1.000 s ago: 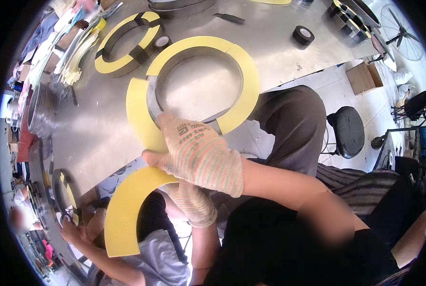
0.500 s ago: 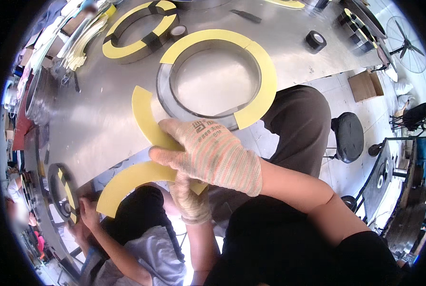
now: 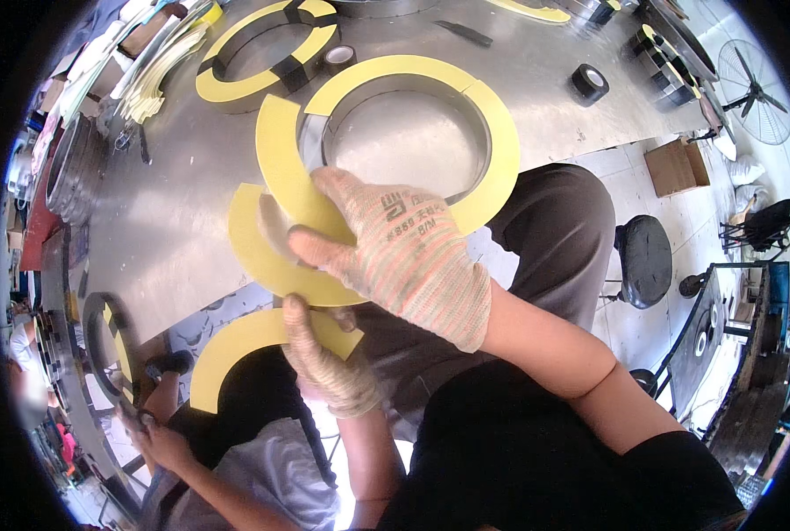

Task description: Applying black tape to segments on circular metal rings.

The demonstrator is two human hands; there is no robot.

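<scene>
My gloved right hand [image 3: 413, 252] is closed on a flat yellow arc piece [image 3: 282, 146], whose upper end lies over the left side of a large grey ring [image 3: 314, 142]. A second yellow arc piece [image 3: 249, 248] sits just below it, running under the same hand; what grips it is partly hidden. The ring stands at the table's near edge, with other yellow arc pieces [image 3: 499, 150] along its top and right. Lower down, my gloved left hand [image 3: 333, 358] pinches a third yellow arc piece [image 3: 236, 350] between thumb and fingers, above a co-worker's lap.
On the metal table [image 3: 183, 212] stand a yellow ring with black tape bands [image 3: 236, 49], tape rolls [image 3: 590, 81] and a dark blade-like tool [image 3: 464, 34]. A co-worker's hands [image 3: 152, 434] hold another ring [image 3: 103, 341] at lower left. A black stool [image 3: 644, 261] stands right.
My right hand has moved up with a yellow arc piece, which now overlaps the ring. The arc pieces have fanned apart. My left hand has drawn its piece slightly away.
</scene>
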